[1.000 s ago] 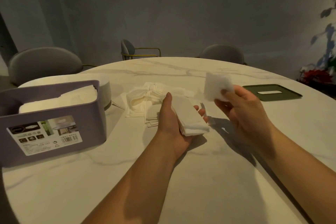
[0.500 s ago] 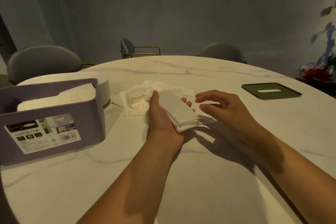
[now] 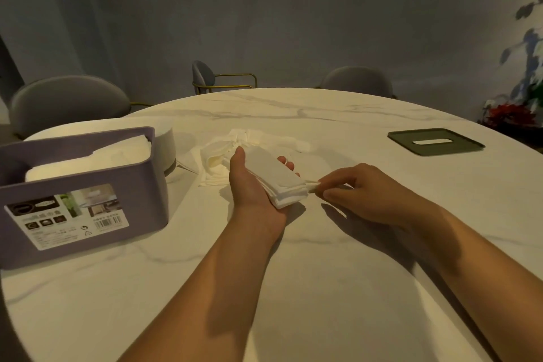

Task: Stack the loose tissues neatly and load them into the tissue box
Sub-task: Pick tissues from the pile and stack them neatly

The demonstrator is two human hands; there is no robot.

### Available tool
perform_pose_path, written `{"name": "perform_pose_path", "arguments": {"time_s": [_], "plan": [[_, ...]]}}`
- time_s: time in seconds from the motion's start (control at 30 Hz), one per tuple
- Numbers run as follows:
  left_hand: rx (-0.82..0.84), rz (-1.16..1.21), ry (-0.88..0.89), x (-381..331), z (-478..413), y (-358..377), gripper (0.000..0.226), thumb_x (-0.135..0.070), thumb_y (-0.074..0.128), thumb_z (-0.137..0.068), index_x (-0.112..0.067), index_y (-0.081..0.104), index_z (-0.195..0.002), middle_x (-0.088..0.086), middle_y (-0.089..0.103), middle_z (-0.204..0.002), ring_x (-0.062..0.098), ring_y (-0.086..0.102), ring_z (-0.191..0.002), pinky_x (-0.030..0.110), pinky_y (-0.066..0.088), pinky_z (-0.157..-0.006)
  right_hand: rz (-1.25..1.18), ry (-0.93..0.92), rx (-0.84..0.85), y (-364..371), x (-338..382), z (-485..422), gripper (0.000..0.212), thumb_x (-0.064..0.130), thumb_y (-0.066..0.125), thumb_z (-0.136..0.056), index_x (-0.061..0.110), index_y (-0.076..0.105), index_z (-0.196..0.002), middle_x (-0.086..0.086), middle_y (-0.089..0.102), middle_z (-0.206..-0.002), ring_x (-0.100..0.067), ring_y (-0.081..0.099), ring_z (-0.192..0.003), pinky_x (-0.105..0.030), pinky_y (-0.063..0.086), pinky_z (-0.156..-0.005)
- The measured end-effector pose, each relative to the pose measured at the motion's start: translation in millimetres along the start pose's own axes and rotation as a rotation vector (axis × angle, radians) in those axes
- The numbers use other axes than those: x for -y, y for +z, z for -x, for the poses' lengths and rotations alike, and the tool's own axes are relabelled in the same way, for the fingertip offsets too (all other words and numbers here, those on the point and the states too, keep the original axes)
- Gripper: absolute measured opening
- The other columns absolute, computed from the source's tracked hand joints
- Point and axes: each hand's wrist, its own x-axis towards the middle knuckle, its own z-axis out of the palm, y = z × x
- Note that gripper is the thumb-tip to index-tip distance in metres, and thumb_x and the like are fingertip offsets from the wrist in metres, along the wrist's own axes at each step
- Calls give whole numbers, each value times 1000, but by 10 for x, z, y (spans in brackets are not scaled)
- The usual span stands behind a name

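My left hand (image 3: 249,188) holds a neat stack of folded white tissues (image 3: 276,176) in its palm, thumb along the stack's left edge and fingertips showing past its far side. My right hand (image 3: 361,191) pinches the near right corner of that stack between thumb and forefinger. Behind the hands lies a loose pile of crumpled tissues (image 3: 232,147) on the table. The purple tissue box (image 3: 88,194) stands open at the left, with white tissues (image 3: 88,156) inside it.
The dark green box lid (image 3: 435,142) with its slot lies at the far right of the round marble table (image 3: 293,288). A white round object (image 3: 166,144) sits behind the box. Grey chairs (image 3: 67,103) stand around the table's far side.
My right hand laid the single tissue it held up onto the stack, then dropped to pinch the stack's corner. The left hand with the stack shifted slightly left and down.
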Motion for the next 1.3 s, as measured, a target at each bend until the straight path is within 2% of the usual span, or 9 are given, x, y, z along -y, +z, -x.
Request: {"name": "perform_pose_path", "arguments": {"time_s": [0.17,0.3,0.57,0.7,0.87,1.07,1.17,1.23,1.3], "plan": [[11,-13,16,-8,-39,-16,45,-55,44,-92,-14,59,-99,11,63,-95,23,60,-85,38,49,-78,-82,13,-168,4,-38,-29,22,19,60,-90,24,71,-108,10,63,-100,-8,57,-81,-14,44,-68],[13,-23,23,0,-45,-20,45,-56,45,-91,-15,59,-101,10,62,-95,23,60,-86,36,49,-77,-301,63,-348,-12,-74,-47,22,8,70,-82,22,65,-98,4,60,-101,-8,58,-78,-9,44,-56],[100,-225,-128,52,2,30,58,-65,38,-90,-11,59,-94,15,64,-92,28,60,-84,46,48,-82,-917,261,-320,-74,-23,-3,26,5,66,-84,20,56,-103,3,56,-101,-21,56,-89,-21,52,-54],[156,-368,-174,108,-30,37,58,-66,31,-91,-16,57,-105,16,66,-100,30,63,-89,47,51,-79,-829,52,-370,-22,82,28,20,16,62,-89,35,60,-85,18,61,-89,-14,61,-86,-24,49,-78],[279,-347,-208,93,-28,21,77,-69,24,-90,-6,65,-106,16,71,-85,28,69,-72,38,58,-64,-568,-258,-225,107,190,90,33,-2,56,-89,28,70,-85,16,67,-90,2,63,-84,-10,51,-65],[206,-418,-86,72,-102,59,61,-45,19,-101,-1,40,-138,7,65,-59,12,64,-51,28,54,-47,-544,-274,-182,111,148,61,32,1,59,-88,31,72,-84,15,65,-101,-5,61,-97,-11,51,-75],[168,-428,-50,57,-127,107,53,-33,16,-104,1,37,-139,-1,57,-69,6,57,-36,22,50,-38,-526,-282,-155,106,155,72,33,5,62,-88,36,70,-80,19,62,-104,-5,59,-101,-9,50,-76],[179,-347,-92,39,-80,77,54,-49,24,-99,-8,51,-122,4,59,-82,14,64,-46,28,53,-41,-484,-288,-147,105,163,74,34,9,62,-88,40,69,-80,24,58,-104,-3,58,-102,-7,49,-76],[208,-310,-132,43,-17,42,56,-64,37,-87,-15,55,-108,14,65,-95,27,68,-78,45,58,-69,-444,-297,-158,108,166,71,34,11,62,-89,44,67,-81,27,57,-104,-4,57,-103,-8,49,-77]]}}
